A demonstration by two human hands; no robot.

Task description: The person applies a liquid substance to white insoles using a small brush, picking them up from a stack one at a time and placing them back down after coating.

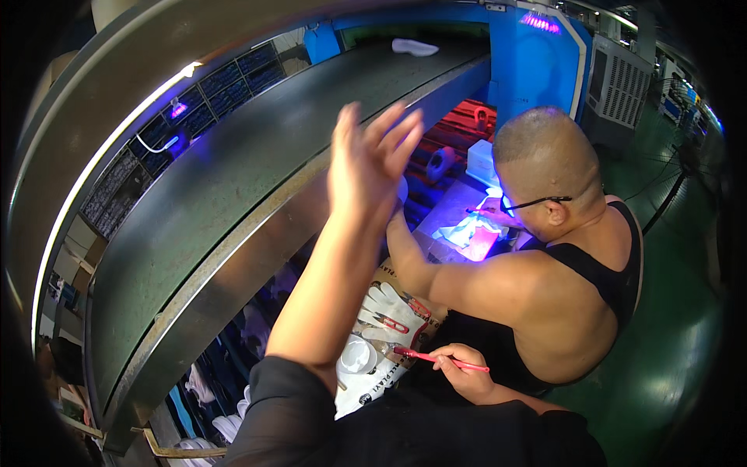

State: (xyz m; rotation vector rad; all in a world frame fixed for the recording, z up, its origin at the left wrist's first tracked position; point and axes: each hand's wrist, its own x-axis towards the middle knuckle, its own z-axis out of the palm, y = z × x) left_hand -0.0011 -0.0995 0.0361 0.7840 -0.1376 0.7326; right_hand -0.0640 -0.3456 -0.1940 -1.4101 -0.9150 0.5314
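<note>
The red-handled brush (424, 356) is at the bottom middle of the frame, in my right hand (465, 376). My fingers are closed around its handle. Its hairy end is just beside the white pot (358, 355), and I can't tell if it is wet. So the brush is picked up, but it isn't on any piece. My left hand (369, 159) is up in the middle of the frame. It is wide open, its fingers are spread and a bit blurry, and I see nothing in it.

Near the pot lie a white glove (379, 300) and small red snips (391, 322). Further right, a person in a black top (537, 292) bends over pale stuff (478, 233) in bright blue light; I can't tell how much of that is done. On the long dark belt (226, 187), one white piece (415, 47) lies at the top of the frame. I can't tell if it is brushed.
</note>
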